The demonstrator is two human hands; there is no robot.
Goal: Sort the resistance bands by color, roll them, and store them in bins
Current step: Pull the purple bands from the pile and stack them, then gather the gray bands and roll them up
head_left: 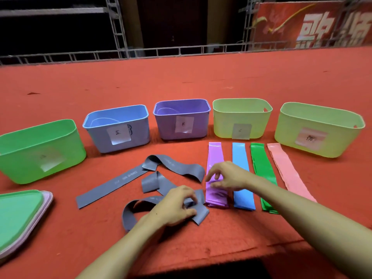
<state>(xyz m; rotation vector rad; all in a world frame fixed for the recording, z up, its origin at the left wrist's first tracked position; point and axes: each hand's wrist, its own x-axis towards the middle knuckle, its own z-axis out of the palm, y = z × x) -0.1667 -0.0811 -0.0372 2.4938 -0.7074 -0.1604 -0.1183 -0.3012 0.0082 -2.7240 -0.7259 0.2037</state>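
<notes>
The sorting step looks nearly done. The left hand (177, 204) pinches a gray band (131, 211), thumb and curled fingers closed on one end. The rest of its loop trails left of the grip on the red cloth (201, 87). The other grays (175, 166) lie twisted and overlapping just beyond the grip, with one flat strip running off to its left.

Touching the grip's right side begins a row of four flat stacks laid side by side: purple (214, 156), then blue (239, 156), green (261, 166) and pink (281, 166) farthest out. The right hand (225, 176) hangs over the purple, just beyond and right of the grip, fingers loosely spread and curved, holding nothing. Whether its fingertips touch the purple cannot be told.

Farther beyond the grip stand the bins: a purple bin (181, 125) almost straight ahead, a blue bin (118, 135) and a green bin (40, 154) to the left, and two yellow bins (241, 121) to the right. Lids (18, 214) sit stacked far left. No rolled band shows anywhere.

Gray seems to be the last colour left loose. The next move likely calls for drawing the pinched band clear of the tangle and smoothing it flat with both hands. It could then be laid left of the purple to start a fifth stack. The limp rubber may drag its neighbours along, so the free hand should hold them down.
</notes>
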